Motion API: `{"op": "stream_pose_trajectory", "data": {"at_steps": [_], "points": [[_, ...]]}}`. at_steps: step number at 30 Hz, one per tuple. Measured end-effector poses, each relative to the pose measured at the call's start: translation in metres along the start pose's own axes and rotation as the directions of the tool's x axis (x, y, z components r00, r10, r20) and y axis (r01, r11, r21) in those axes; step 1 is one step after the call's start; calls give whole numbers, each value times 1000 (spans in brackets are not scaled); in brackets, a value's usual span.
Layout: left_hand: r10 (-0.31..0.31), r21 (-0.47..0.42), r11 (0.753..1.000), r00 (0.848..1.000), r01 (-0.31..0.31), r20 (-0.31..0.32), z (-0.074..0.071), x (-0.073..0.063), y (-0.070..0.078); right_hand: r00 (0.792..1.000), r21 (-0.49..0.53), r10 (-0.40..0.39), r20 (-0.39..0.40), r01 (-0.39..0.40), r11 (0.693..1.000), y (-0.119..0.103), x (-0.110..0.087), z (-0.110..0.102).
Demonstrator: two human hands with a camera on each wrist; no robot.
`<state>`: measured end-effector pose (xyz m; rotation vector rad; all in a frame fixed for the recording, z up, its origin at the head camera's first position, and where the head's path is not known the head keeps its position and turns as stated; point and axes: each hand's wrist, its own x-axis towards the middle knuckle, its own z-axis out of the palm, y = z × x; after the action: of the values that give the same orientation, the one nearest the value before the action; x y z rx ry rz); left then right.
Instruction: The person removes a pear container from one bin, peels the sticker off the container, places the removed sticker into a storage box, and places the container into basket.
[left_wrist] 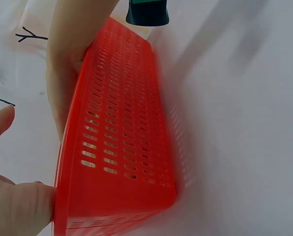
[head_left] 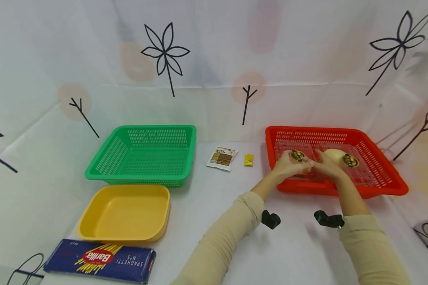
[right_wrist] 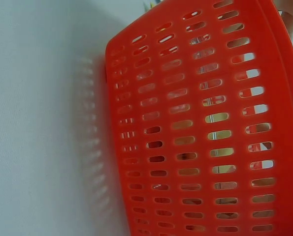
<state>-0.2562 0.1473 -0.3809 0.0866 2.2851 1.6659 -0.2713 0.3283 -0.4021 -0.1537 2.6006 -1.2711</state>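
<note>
Both hands are over the near left part of a red basket (head_left: pixel 371 194), at a clear plastic box with a round dark label (head_left: pixel 297 155). My left hand (head_left: pixel 289 165) is over the box's left part, thumb and index finger spread apart. In the left wrist view its thumb (left_wrist: pixel 35 201) reaches the basket's rim. The right hand (head_left: pixel 329 166) comes in from the right, its thumb pointing left and its thumb tip close to the left one. A second clear box (head_left: pixel 362 168), with a pale round item inside, lies to the right. The hands hide much of the first box.
A green basket (head_left: pixel 92 174) stands at the back left, a yellow tray (head_left: pixel 125 235) in front of it. Nearest is a blue spaghetti box (head_left: pixel 100 261). Between the baskets lie a brown and white packet (head_left: pixel 222 158) and a small yellow sachet (head_left: pixel 249 160).
</note>
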Motion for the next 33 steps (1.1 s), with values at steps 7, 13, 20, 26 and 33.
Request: {"op": "stream_pose_trajectory", "data": {"at_steps": [7, 13, 20, 26, 33], "points": [[20, 14, 1000, 1000, -19, -24, 1, 2, -2, 999, 0, 34, 5, -34, 999, -1, 1, -1], [7, -23, 1000, 999, -8, -41, 3, 3, -1, 1000, -13, 25, 9, -25, 1000, 0, 2, -3], [-11, -32, 999, 999, 10, -34, 3, 5, -1, 997, -2, 65, 30, -65, 998, -2, -1, -2], [72, 58, 996, 992, -67, -101, 5, 4, -5, 998, 24, 58, 14, -59, 998, -3, -2, -1], [273, 67, 961, 953, -267, -131, 1, 0, -13, 992, 95, 112, -66, -105, 990, -1, -3, -4]]}}
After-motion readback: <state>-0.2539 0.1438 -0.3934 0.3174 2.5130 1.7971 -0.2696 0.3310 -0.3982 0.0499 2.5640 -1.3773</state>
